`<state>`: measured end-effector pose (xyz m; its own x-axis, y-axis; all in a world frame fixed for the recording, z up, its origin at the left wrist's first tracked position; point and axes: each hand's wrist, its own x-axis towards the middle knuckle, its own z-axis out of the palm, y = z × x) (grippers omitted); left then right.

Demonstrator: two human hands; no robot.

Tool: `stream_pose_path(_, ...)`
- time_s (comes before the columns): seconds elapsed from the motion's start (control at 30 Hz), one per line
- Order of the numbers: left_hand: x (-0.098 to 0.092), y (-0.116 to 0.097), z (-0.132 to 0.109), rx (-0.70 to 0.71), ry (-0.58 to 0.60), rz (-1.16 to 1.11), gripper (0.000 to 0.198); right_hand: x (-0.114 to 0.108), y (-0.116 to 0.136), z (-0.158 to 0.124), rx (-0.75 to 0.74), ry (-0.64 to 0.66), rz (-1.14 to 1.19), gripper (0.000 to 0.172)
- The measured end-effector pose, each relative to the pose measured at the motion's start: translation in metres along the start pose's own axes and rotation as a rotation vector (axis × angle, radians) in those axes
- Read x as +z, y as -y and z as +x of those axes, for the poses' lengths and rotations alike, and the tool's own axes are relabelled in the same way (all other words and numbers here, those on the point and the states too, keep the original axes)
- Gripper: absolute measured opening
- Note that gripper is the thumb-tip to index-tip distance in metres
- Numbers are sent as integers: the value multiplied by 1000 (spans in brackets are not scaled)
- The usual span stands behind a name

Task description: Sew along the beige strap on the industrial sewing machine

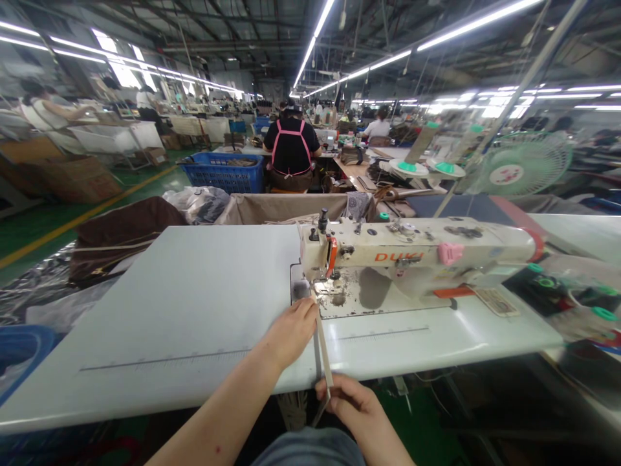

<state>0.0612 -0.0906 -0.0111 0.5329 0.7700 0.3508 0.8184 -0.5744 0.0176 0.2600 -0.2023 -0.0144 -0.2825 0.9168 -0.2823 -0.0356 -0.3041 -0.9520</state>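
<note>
A narrow beige strip (323, 349) runs from the needle area of a white sewing machine (417, 259) down over the table's front edge. My left hand (295, 327) lies on the strip's upper part just in front of the needle plate, its fingers together and pressed on it. Just below the table edge, my right hand (352, 401) pinches the lower part of the strip between thumb and fingers. The strip hangs on below that hand toward my lap.
The pale worktable (208, 291) has a printed ruler line. Behind it stand a fabric-lined bin (272, 208) and a blue basket (223, 171). A person in a pink-strapped apron sits ahead. Thread cones and a green fan (526, 165) are at right, a blue tub (29, 343) at left.
</note>
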Motion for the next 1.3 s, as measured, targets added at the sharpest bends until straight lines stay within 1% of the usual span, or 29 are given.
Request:
stream_pose_path(0.07,1,0,0,19,15,16,28,1,-3,2,56,-7,89,50)
stream_pose_path(0.13,2,1,0,43,18,36,28,3,-4,4,49,-8,65,55)
stream_pose_path(0.17,2,1,0,47,11,45,28,3,-3,4,30,-9,12,53)
stream_pose_path(0.23,3,1,-1,44,-8,63,28,5,3,3,-11,-29,-124,44)
stream_pose_path(0.3,4,2,-1,57,-14,82,27,6,12,2,-62,-83,-280,34)
stream_pose_path(0.4,4,3,-1,103,2,110,22,7,28,2,-166,-153,-525,26)
stream_pose_path(0.47,5,4,-2,122,0,132,22,8,35,3,-173,-125,-632,22)
stream_pose_path(0.5,5,4,-2,127,-7,141,23,8,37,4,-149,-94,-649,26)
stream_pose_path(0.6,3,3,-2,122,-19,142,25,9,38,4,-21,10,-560,38)
stream_pose_path(0.67,2,3,-2,109,-12,127,25,8,35,3,75,62,-408,44)
stream_pose_path(0.73,1,3,-2,93,-1,102,25,7,33,2,117,97,-251,55)
stream_pose_path(0.8,1,4,-1,77,8,62,24,6,32,0,94,114,-151,63)
stream_pose_path(0.9,1,4,-1,52,20,16,23,3,35,-2,31,116,-117,62)
stream_pose_path(1.03,1,2,0,59,25,51,23,1,38,-7,-13,139,-176,60)
stream_pose_path(1.13,1,2,0,38,8,47,26,1,36,-9,-53,156,-218,62)
stream_pose_path(1.2,1,2,0,29,-7,48,28,1,34,-9,-62,157,-220,62)
stream_pose_path(1.3,1,2,0,52,-16,77,28,0,32,-8,-52,157,-228,62)
